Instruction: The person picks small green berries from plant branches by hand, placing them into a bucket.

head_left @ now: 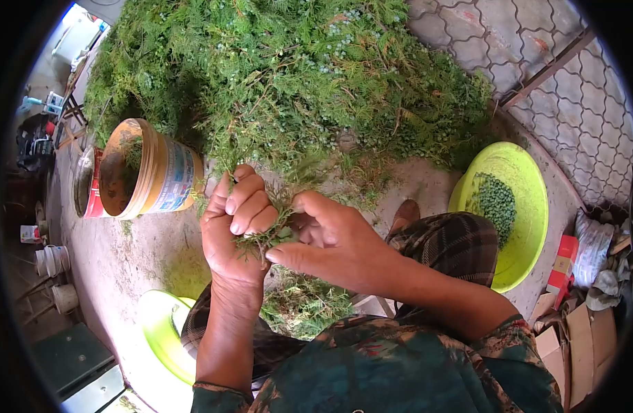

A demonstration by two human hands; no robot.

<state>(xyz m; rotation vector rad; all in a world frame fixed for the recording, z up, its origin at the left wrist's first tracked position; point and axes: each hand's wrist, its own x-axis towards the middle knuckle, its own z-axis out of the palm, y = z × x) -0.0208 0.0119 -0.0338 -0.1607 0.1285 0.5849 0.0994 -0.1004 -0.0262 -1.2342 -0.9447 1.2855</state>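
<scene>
My left hand (239, 220) is closed round a leafy evergreen sprig (272, 230), whose scaly green tips stick out between the fingers and past the palm. Against the same sprig, my right hand (337, 237) has its thumb and curled fingers pressed together; exactly what lies between them is partly hidden. Beyond both hands spreads a large heap of cut evergreen branches (289, 82) dotted with small bluish-green cones. A yellow-green basin (533, 227) on the right holds a mound of green cones (494, 206).
A second yellow-green basin (155, 330) stands at lower left. An orange bucket (172, 172) leans beside a red one (91, 186). Loose evergreen clippings (306, 310) lie between my knees. Cardboard (581, 344) and a red box (563, 265) are at far right.
</scene>
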